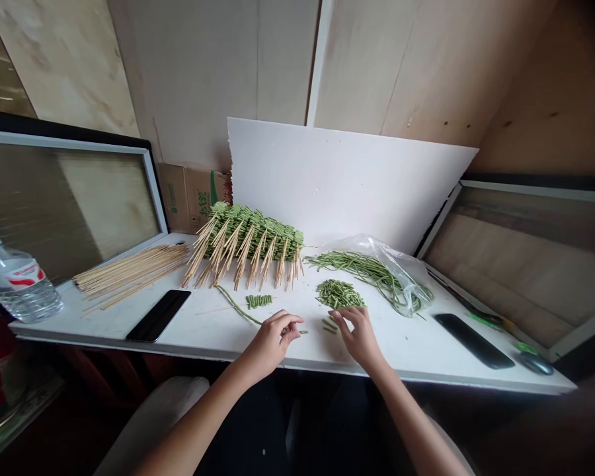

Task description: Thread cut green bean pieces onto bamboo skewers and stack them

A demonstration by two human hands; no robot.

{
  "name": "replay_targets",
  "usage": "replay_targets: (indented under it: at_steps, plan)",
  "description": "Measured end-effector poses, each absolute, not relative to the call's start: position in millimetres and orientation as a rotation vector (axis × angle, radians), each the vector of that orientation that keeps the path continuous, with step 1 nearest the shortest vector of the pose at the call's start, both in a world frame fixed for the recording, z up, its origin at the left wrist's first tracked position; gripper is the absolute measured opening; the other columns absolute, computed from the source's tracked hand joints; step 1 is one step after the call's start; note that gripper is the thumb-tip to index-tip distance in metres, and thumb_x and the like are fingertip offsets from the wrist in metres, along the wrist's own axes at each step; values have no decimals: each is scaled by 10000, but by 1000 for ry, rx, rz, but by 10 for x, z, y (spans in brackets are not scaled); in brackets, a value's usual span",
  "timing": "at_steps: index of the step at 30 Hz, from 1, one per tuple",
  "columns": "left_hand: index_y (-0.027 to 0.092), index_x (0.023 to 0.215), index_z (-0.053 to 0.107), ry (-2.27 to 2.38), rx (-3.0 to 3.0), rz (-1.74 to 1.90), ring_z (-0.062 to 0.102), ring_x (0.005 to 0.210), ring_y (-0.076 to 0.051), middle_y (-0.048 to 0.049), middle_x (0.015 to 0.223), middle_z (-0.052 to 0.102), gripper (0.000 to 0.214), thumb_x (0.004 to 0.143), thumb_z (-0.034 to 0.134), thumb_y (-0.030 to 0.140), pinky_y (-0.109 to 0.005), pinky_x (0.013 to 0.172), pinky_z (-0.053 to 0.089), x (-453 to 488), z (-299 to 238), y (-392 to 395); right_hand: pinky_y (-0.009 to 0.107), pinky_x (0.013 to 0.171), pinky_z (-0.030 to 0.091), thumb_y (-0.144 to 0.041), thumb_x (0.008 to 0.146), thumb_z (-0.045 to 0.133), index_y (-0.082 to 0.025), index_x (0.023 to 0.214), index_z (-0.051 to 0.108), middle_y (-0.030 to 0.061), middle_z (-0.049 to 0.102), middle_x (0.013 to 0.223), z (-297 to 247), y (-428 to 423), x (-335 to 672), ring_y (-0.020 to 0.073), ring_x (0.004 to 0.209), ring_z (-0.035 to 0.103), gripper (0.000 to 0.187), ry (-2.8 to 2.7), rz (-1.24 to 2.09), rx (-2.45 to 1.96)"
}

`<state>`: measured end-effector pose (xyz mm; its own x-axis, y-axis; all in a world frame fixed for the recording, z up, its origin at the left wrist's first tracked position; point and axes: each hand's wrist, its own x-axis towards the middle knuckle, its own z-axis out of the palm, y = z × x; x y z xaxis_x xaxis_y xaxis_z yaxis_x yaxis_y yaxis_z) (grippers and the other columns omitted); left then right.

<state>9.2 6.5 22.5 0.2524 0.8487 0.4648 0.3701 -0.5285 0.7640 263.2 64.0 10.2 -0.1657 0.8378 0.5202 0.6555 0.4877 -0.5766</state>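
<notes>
My left hand rests near the front edge of the white table, its fingers pinched round a thin bamboo skewer with a short green bean piece at its tip. My right hand lies just right of it, fingers curled over a few loose cut bean pieces. Behind the right hand sits a pile of cut bean pieces. A small row of cut pieces and one long bean lie behind the left hand.
Finished bean skewers are stacked at the back, bare skewers to the left. Long beans in a plastic bag lie at right. Two dark phones, a water bottle and scissors are also here.
</notes>
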Motion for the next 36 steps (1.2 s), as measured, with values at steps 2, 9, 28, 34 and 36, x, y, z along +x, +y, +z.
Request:
replay_targets:
  at_steps: [2, 9, 28, 34, 36]
  plan:
    - [204, 1179, 675, 1102, 2002, 1279, 652, 889, -178, -46, 956, 678, 219, 965, 627, 194, -319, 869, 535, 108, 206, 74, 411, 800, 527, -584, 1018, 461, -229, 1046, 795, 107, 766, 1028, 249, 498, 2507, 287, 968, 656, 488, -1954, 573, -1146]
    - [217, 1150, 706, 1130, 2038, 1196, 667, 895, -190, -54, 983, 714, 217, 935, 678, 212, -314, 837, 537, 86, 309, 23, 344, 694, 507, -515, 965, 628, -255, 956, 787, 70, 764, 912, 387, 215, 2220, 220, 797, 640, 305, -1949, 696, -967]
    - [185, 735, 737, 1019, 2091, 1134, 633, 751, -162, -33, 775, 687, 269, 865, 550, 41, -275, 741, 492, 116, 293, -21, 367, 804, 476, -322, 981, 601, -238, 823, 684, 46, 667, 811, 275, 92, 2066, 242, 877, 579, 197, -1944, 730, -860]
    - [179, 772, 746, 1001, 2009, 1118, 649, 758, -161, -31, 774, 706, 269, 869, 537, 40, -270, 748, 499, 85, 289, 5, 354, 785, 507, -556, 931, 658, -234, 820, 728, 51, 697, 808, 285, 145, 2090, 228, 819, 625, 348, -1863, 886, -797]
    - [181, 837, 760, 1030, 2003, 1129, 661, 788, -172, -45, 827, 730, 211, 926, 576, 130, -278, 763, 503, 61, 291, 26, 372, 796, 507, -552, 918, 679, -245, 854, 775, 64, 732, 832, 288, 243, 2206, 246, 850, 635, 329, -1860, 745, -901]
